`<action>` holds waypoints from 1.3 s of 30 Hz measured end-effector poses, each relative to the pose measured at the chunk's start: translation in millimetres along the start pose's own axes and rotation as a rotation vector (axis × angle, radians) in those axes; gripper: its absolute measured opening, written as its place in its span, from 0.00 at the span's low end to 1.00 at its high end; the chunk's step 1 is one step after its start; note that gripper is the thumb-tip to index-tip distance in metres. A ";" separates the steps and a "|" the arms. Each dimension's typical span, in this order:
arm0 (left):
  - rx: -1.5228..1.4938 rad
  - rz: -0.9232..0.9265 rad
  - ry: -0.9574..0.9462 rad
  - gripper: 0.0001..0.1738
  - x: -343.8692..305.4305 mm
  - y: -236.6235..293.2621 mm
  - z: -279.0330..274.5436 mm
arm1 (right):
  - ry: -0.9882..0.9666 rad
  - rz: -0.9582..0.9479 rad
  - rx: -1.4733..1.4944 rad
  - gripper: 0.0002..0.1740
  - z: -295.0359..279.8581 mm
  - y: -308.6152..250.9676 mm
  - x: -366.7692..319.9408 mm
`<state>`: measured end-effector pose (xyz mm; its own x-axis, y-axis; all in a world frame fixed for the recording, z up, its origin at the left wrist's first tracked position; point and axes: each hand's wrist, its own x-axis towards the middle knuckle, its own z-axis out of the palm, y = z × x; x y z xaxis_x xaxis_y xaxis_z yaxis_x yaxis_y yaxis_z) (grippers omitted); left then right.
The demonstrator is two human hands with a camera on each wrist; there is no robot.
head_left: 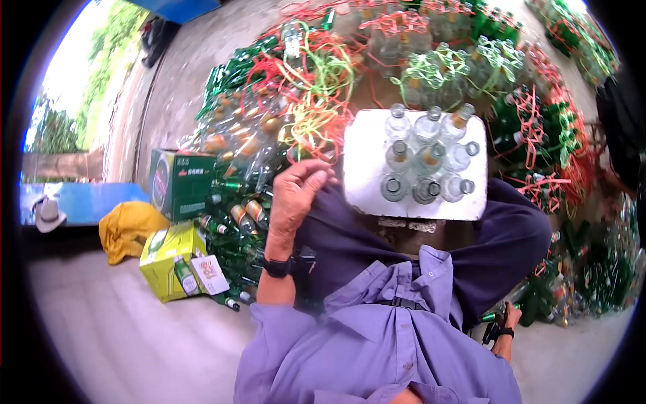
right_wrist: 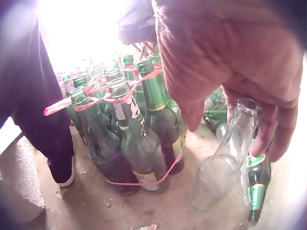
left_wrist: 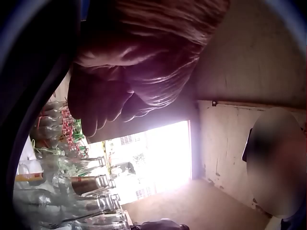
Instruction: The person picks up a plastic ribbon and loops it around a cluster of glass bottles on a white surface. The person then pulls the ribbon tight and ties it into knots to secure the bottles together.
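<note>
In the head view several clear bottles (head_left: 431, 159) stand in rows on a small white stool (head_left: 361, 192) between the person's knees. Left of the stool, the left hand (head_left: 295, 196) is raised with nothing in it, thumb and forefinger close together. The left wrist view has this hand (left_wrist: 139, 72) above clear bottles (left_wrist: 93, 184), touching none. Low at the person's right side is the right hand (head_left: 513, 316). Seen from the right wrist, the right hand (right_wrist: 235, 62) has fingers curled round the neck of a clear bottle (right_wrist: 218, 175), its thumb apart from the glass.
Green bottles (right_wrist: 139, 148) bound with pink string stand beside the right hand; a green bottle (right_wrist: 258, 191) lies nearby. Loose bottles (head_left: 235, 215), a green box (head_left: 192, 185), a yellow-green carton (head_left: 168, 259) and a yellow cloth (head_left: 128, 232) are at the left. Tangled string (head_left: 319, 74) lies ahead.
</note>
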<state>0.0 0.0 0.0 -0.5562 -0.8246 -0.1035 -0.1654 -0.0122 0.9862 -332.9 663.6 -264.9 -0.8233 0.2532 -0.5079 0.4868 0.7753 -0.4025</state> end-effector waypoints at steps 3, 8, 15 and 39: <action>-0.197 0.039 0.201 0.10 10.8 5.2 -62.7 | 0.049 -0.092 -0.041 0.22 24.6 -9.6 -14.5; -0.179 -0.212 0.237 0.11 48.1 -79.5 -126.0 | -0.078 -0.069 0.260 0.19 7.7 -11.1 -25.0; -0.381 -0.549 0.212 0.12 91.6 -227.4 -154.1 | 0.205 -0.003 -0.279 0.27 -6.1 -34.6 -29.7; -0.164 -0.691 0.227 0.31 168.2 -334.4 -107.1 | 0.113 -0.130 -0.150 0.23 26.8 -79.9 -46.3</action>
<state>48.9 -195.2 -333.3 -0.1849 -0.6950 -0.6949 -0.2831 -0.6394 0.7149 -325.8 574.4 -229.6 -0.9077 0.2026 -0.3673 0.3329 0.8808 -0.3367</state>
